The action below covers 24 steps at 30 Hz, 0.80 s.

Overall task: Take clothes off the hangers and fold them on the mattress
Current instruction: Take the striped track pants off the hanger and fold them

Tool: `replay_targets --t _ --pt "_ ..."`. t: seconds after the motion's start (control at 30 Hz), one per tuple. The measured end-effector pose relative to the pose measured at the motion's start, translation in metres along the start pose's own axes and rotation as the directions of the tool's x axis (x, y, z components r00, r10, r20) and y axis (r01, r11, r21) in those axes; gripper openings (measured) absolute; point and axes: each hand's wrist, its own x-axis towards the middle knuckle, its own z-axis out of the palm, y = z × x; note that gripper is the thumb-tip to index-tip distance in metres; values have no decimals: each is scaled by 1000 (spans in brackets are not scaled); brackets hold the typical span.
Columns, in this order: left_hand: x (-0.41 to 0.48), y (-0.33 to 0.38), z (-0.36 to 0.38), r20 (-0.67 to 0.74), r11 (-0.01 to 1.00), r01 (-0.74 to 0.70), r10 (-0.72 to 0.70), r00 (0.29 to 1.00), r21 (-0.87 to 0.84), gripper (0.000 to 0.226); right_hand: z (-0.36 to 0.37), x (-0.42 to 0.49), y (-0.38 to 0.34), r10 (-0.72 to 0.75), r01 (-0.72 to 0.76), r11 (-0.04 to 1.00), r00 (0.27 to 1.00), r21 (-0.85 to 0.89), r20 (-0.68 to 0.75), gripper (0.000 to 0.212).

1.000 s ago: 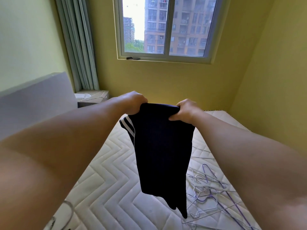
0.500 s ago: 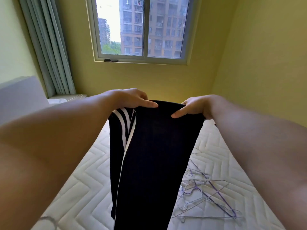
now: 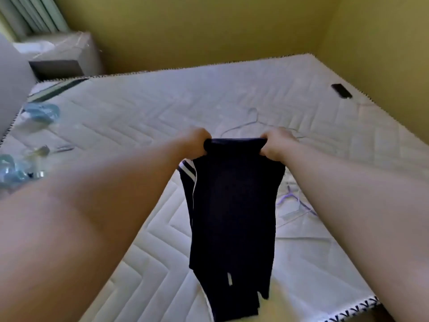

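Here left hand [image 3: 196, 142] and right hand [image 3: 276, 145] fingers pinch top corners of the trousers [image 3: 232, 217], hanging below

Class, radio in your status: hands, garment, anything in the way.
Top edge held: left grip, right grip. The dark garment hangs above mattress. Loose hangers lie right of it.

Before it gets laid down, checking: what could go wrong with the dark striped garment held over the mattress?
1. Loose hangers lie on the mattress right of the dark garment; laid there, it could snag or fold lumpy.
2. The left hand and right hand grip only its top edge; its lower end hangs by the mattress's near edge and might drape off.
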Motion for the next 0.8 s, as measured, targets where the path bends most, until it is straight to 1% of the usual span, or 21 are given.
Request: replay_targets --t 0.1,0.2,0.23,0.3,0.37,0.4,0.43,0.47,0.5,0.53,0.57,0.63,0.67,0.73,0.77,0.8 --pt "43 -8 56 -84 998 38 -34 996 43 14 54 38 21 89 -91 996 991 -14 -103 40" --pt "62 -12 99 -101 996 74 -69 992 43 15 91 56 35 91 -98 993 990 -59 -111 40" --pt "62 -13 110 -78 996 76 -73 994 37 12 100 59 39 83 -89 994 993 -65 -85 39" --pt "55 -12 124 19 998 65 -66 998 13 7 111 59 44 96 -94 993 995 -67 24 35" --pt "42 -7 132 170 999 32 -29 985 -14 6 114 52 52 86 -71 993 981 -92 173 33" --pt "33 -5 137 262 999 18 -10 965 -28 9 116 46 55 67 -41 995 957 -95 284 30" --pt "25 -2 142 347 999 11 4 938 -42 15 116 44 59 35 13 993 914 -116 404 22" --pt "16 0 149 430 999 6 16 903 -49 21 114 37 61 22 74 984 851 -161 525 15" --pt "8 3 156 502 999 1 26 865 -53 25 117 31 64 32 126 969 790 -213 613 21" --pt "1 5 164 553 998 6 28 833 -60 25 119 24 65 47 180 947 743 -267 668 29" --pt "-4 7 172 588 998 10 32 808 -68 23 125 20 66 65 206 932 711 -297 700 34" --pt "-12 9 189 639 997 5 42 768 -72 27 142 9 73 84 221 926 671 -306 737 33" --pt "-16 9 198 658 998 2 44 752 -69 31 151 4 75 79 225 930 650 -291 756 27" --pt "-25 8 219 684 997 -4 53 727 -73 31 173 -5 84 94 213 937 609 -276 787 6" --pt "-31 7 231 704 997 2 57 708 -82 29 185 -10 90 112 177 948 590 -263 800 17" --pt "-37 8 241 745 995 24 53 665 -93 29 191 -17 92 150 136 954 554 -267 819 28"
